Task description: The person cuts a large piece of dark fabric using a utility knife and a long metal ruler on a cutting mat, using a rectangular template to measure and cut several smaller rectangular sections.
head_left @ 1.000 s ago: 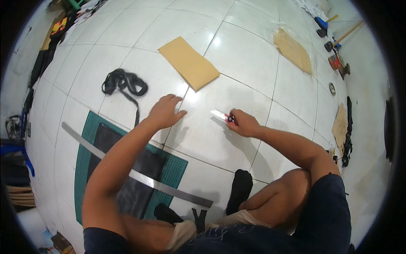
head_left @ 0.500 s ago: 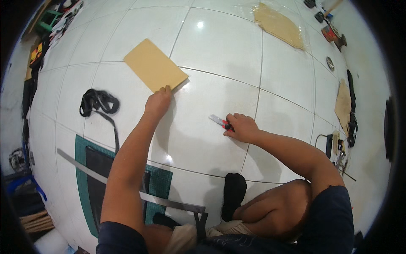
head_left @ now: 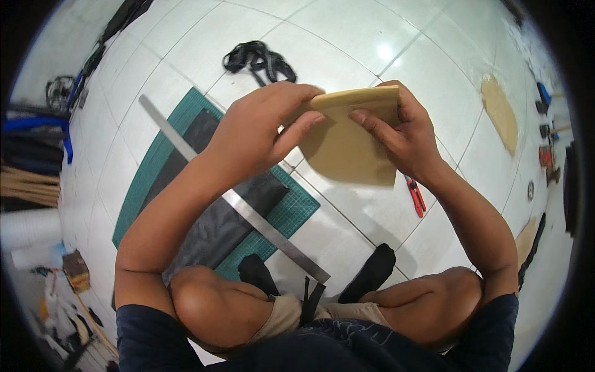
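Observation:
A flat tan sheet (head_left: 350, 155), stiff like card and with a thicker layered upper edge, is held up between my two hands above the floor. My left hand (head_left: 257, 127) pinches its upper left corner, thumb on the near face. On the right side, my right hand (head_left: 406, 133) grips it with the thumb across the face and the other fingers behind. A red utility knife (head_left: 416, 198) lies on the tiles below my right hand, touched by neither hand.
On the left, a green cutting mat (head_left: 304, 201) bears folded black fabric (head_left: 204, 232), with a long metal ruler (head_left: 260, 220) across both. A black strap (head_left: 263, 62) lies bundled beyond my hands. Another tan piece (head_left: 499, 115) in clear plastic lies far right.
The tan sheet has come up off the floor toward me, now in both hands. My right hand has let go of the utility knife, which lies on the floor. The view has shifted left.

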`<state>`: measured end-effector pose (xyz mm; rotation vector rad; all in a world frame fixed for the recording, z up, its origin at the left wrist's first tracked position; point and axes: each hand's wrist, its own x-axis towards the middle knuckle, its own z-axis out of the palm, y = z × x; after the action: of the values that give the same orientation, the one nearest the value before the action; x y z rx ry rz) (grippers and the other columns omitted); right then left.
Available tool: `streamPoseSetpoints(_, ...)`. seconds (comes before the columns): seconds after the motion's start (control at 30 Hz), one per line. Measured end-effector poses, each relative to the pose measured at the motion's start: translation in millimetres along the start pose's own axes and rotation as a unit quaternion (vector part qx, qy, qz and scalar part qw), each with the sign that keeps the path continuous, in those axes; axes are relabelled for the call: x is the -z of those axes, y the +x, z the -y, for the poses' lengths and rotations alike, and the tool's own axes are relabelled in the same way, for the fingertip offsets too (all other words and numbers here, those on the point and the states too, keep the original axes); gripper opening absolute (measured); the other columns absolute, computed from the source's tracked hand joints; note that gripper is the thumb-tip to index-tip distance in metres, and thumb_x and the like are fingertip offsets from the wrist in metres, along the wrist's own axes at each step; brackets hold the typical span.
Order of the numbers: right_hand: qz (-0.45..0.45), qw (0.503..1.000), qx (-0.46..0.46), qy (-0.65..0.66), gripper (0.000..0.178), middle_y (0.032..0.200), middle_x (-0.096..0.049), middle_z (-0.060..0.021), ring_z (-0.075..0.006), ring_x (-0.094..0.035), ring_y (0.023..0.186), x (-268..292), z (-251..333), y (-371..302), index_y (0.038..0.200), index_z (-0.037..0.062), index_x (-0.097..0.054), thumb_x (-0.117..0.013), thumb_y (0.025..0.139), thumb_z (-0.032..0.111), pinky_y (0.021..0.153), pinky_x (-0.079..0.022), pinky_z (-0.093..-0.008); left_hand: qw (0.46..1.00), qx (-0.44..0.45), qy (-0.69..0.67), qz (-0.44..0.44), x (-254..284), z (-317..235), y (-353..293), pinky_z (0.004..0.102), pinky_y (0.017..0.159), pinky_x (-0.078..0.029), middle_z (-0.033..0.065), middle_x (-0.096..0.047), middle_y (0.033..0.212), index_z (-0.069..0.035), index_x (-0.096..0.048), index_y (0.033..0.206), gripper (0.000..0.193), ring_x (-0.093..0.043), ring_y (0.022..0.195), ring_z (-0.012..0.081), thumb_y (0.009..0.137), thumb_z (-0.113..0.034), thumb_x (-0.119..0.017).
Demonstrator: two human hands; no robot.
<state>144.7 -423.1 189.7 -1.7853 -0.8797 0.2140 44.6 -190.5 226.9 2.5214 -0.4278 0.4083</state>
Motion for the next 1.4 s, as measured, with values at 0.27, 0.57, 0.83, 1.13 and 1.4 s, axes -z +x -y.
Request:
streamPoseSetpoints(0.27, 0.147, 0.976, -0.157, 0.013, 0.041, 0.098, -0.067, -0.0156, -0.0219, -0.067, 0.088, -101.4, 52.4, 20.0, 0.115, 0.0013, -0.055, -0.054, 0.103, 0.041, 0.078, -0.053, -0.0366, 0.879, 0.315, -0.358, -0.016, 24.8, 44.6, -111.7, 0.0264, 0.073, -0.049, 0.0042, -0.070, 0.087, 0.001, -0.070, 0.107, 0.030, -0.063, 0.081, 0.0095, 0.099, -0.027, -0.063)
streamPoseSetpoints(0.57, 0.232, 0.951, -0.204, -0.010, 0.045, 0.096, -0.067, -0.0154, -0.0223, -0.066, 0.088, -155.3, 34.6, -2.0, 0.107, -0.0028, -0.060, -0.058, 0.101, 0.042, 0.080, -0.052, -0.0368, 0.893, 0.336, -0.297, -0.035, 8.8, 53.3, -144.4, 0.0345, 0.074, -0.053, 0.0138, -0.072, 0.090, -0.001, -0.070, 0.108, 0.034, -0.069, 0.080, 0.0207, 0.097, -0.032, -0.062)
streamPoseSetpoints(0.83, 0.221, 0.956, -0.183, -0.066, 0.043, 0.096, -0.066, -0.0184, -0.0273, -0.067, 0.089, -196.4, 31.1, -0.5, 0.107, -0.0020, -0.056, -0.063, 0.098, 0.040, 0.080, -0.052, -0.0393, 0.870, 0.369, -0.323, -0.043, -3.4, 80.6, -164.2, 0.0343, 0.069, -0.051, 0.0106, -0.068, 0.081, 0.000, -0.070, 0.099, 0.029, -0.064, 0.073, 0.0196, 0.093, -0.029, -0.067)
streamPoseSetpoints(1.13, 0.192, 0.940, -0.281, -0.011, 0.042, 0.100, -0.068, -0.0191, -0.0268, -0.067, 0.093, -218.5, 9.1, -13.7, 0.115, -0.0026, -0.056, -0.059, 0.099, 0.037, 0.082, -0.051, -0.0387, 0.855, 0.382, -0.335, 0.102, -3.1, 124.6, -229.0, 0.0320, 0.067, -0.049, 0.0062, -0.066, 0.079, -0.002, -0.069, 0.091, 0.032, -0.061, 0.073, 0.0140, 0.095, -0.033, -0.067)
streamPoseSetpoints(1.4, 0.226, 0.916, -0.329, -0.029, 0.045, 0.100, -0.068, -0.0204, -0.0255, -0.066, 0.092, -246.9, -42.2, -10.9, 0.111, -0.0065, -0.060, -0.059, 0.098, 0.037, 0.083, -0.050, -0.0386, 0.875, 0.407, -0.261, 0.023, -30.9, 136.8, -261.3, 0.0379, 0.075, -0.051, 0.0155, -0.071, 0.089, -0.002, -0.069, 0.102, 0.031, -0.067, 0.083, 0.0286, 0.096, -0.031, -0.065)
